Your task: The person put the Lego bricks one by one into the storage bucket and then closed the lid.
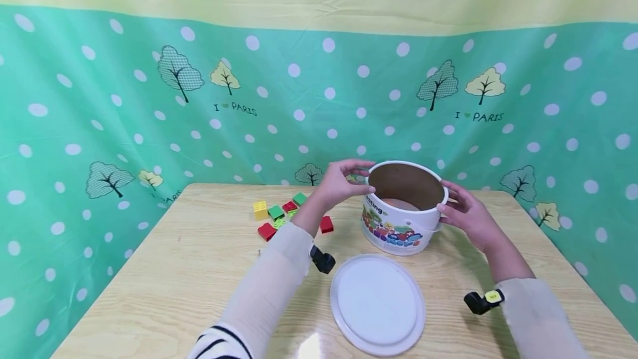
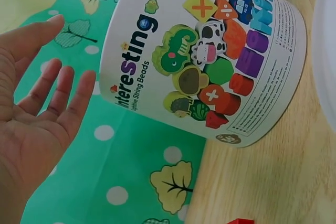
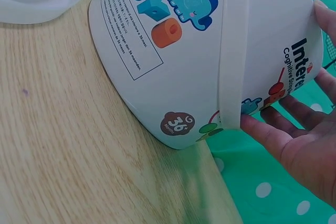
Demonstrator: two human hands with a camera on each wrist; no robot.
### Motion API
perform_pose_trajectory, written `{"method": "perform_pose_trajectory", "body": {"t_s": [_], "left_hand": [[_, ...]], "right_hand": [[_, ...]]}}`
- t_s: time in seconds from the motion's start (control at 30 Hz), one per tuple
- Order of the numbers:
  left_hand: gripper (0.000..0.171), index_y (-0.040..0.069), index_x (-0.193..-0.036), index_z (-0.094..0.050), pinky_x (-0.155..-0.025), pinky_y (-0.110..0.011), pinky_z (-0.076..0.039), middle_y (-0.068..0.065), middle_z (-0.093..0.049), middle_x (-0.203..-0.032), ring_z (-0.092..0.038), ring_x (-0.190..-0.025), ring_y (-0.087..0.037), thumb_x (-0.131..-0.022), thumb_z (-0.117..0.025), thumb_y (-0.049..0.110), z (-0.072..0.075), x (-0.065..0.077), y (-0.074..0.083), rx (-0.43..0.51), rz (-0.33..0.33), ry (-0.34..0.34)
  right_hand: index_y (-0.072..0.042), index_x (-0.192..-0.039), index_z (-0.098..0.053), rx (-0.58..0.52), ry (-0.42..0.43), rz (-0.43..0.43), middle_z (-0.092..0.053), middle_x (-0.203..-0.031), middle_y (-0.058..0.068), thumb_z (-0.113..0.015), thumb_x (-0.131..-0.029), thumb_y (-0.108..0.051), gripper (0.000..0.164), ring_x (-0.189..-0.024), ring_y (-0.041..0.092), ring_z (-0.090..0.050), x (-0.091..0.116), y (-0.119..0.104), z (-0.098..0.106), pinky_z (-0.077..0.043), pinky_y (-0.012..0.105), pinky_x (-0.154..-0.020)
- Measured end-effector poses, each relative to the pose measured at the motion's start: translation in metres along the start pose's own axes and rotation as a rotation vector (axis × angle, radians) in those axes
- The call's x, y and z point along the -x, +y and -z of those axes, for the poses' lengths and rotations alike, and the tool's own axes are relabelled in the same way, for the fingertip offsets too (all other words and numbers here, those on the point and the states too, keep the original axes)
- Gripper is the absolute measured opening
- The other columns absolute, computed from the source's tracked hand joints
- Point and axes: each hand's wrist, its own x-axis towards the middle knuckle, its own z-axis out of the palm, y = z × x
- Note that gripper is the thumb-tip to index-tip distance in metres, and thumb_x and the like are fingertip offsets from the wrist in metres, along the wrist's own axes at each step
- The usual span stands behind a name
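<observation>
A round white bucket (image 1: 399,223) stands upright on the table, printed with colourful toy pictures and the word "Interesting". Its brown inner wall shows from above. My left hand (image 1: 344,184) is at the bucket's left rim, fingers spread; in the left wrist view, a gap separates this hand (image 2: 47,98) from the printed wall. On the opposite side, my right hand (image 1: 466,212) rests its fingers along the outer wall, with the thumb by the rim. The right wrist view has these fingers (image 3: 273,132) beside the white strap handle (image 3: 233,51).
A round white lid (image 1: 377,303) lies on the wooden table (image 1: 199,287) in front of the bucket. Several toy blocks, among them a yellow block (image 1: 260,210) and a red block (image 1: 326,224), lie left of it, partly behind my left arm. A green dotted curtain (image 1: 299,98) hangs behind.
</observation>
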Motion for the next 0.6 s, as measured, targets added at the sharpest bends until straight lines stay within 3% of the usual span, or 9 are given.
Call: {"method": "perform_pose_trajectory", "body": {"t_s": [0.23, 0.6], "left_hand": [[0.048, 0.007, -0.124, -0.066, -0.085, -0.031, -0.056, -0.016, -0.059, -0.126, -0.057, -0.116, -0.029, -0.079, -0.08, 0.003, 0.005, 0.013, -0.003, 0.015, -0.03, 0.014], [0.048, 0.011, -0.125, -0.065, -0.083, -0.036, -0.057, -0.005, -0.06, -0.124, -0.059, -0.115, -0.024, -0.08, -0.078, 0.001, 0.015, 0.035, -0.005, 0.052, -0.041, 0.031]], "right_hand": [[-0.018, -0.157, -0.017, 0.0, 0.008, 0.003, -0.023, -0.155, 0.026, -0.063, -0.096, -0.032, 0.078, -0.135, 0.048, -0.032, 0.001, 0.0, -0.001, -0.049, 0.045, -0.092], [-0.019, -0.157, -0.016, 0.004, 0.004, -0.007, -0.021, -0.155, 0.026, -0.063, -0.096, -0.032, 0.078, -0.135, 0.049, -0.031, -0.002, 0.004, 0.0, -0.048, 0.048, -0.092]]}}
